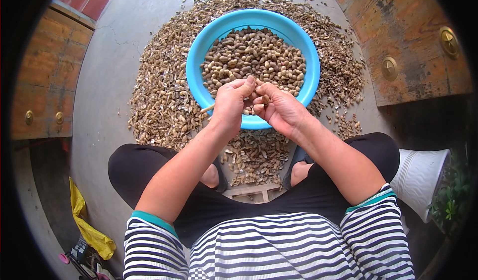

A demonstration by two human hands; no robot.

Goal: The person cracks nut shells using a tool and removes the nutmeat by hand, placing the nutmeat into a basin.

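Note:
A wide blue basin (195, 56) full of unshelled peanuts (256, 53) stands on the floor in front of me. Over its near part my two hands meet, fingertips together. My left hand (230, 103) is closed, and a thin tan stick (207, 109) pokes out from its outer side. My right hand (280, 110) is closed too, with a brown peanut or piece of shell (265, 100) showing in its curled fingers. Whatever is pinched between the touching thumbs and fingertips is mostly hidden.
Loose shells (167, 83) lie heaped around the basin and between my feet. A low wooden frame (254, 190) is below me. Wooden doors (403, 36) with brass knobs stand on both sides. At right is a white pot (418, 178), at lower left a yellow bag (89, 225).

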